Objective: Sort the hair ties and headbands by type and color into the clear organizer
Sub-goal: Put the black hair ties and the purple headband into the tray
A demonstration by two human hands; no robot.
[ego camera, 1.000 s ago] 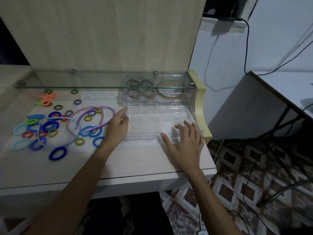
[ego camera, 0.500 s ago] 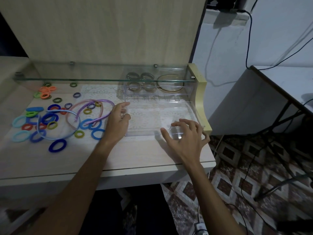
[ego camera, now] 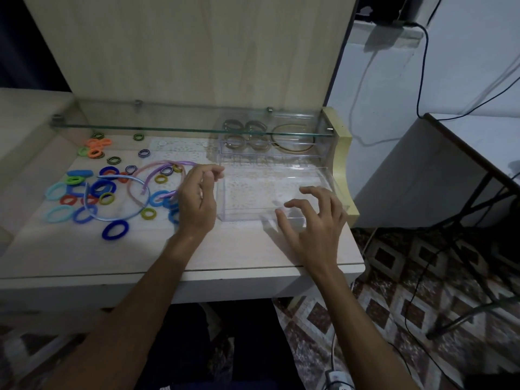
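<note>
The clear organizer (ego camera: 244,216) stands on the right part of the desk, its large front section bare. Its back compartments hold brownish hair ties (ego camera: 244,136) and a gold headband (ego camera: 292,140). Loose hair ties (ego camera: 84,192) in blue, teal, orange, green, red and yellow lie scattered on the left. Among them lie a purple headband (ego camera: 180,164), a pink headband (ego camera: 132,190) and a light blue headband (ego camera: 112,219). My left hand (ego camera: 197,201) hovers by the organizer's left wall, fingers loosely curled, holding nothing. My right hand (ego camera: 312,220) hovers at the organizer's front right corner, fingers spread and bent.
A glass shelf (ego camera: 168,130) spans the desk's back, low over the organizer's rear compartments. A cream side post (ego camera: 342,153) bounds the desk on the right. The desk's front edge (ego camera: 225,273) is near my forearms. Cables and a second table (ego camera: 478,142) lie to the right.
My left hand came off the organizer's left wall and its fingers curled. My right hand lifted from the front edge, fingers now bent and spread. The organizer stayed in place.
</note>
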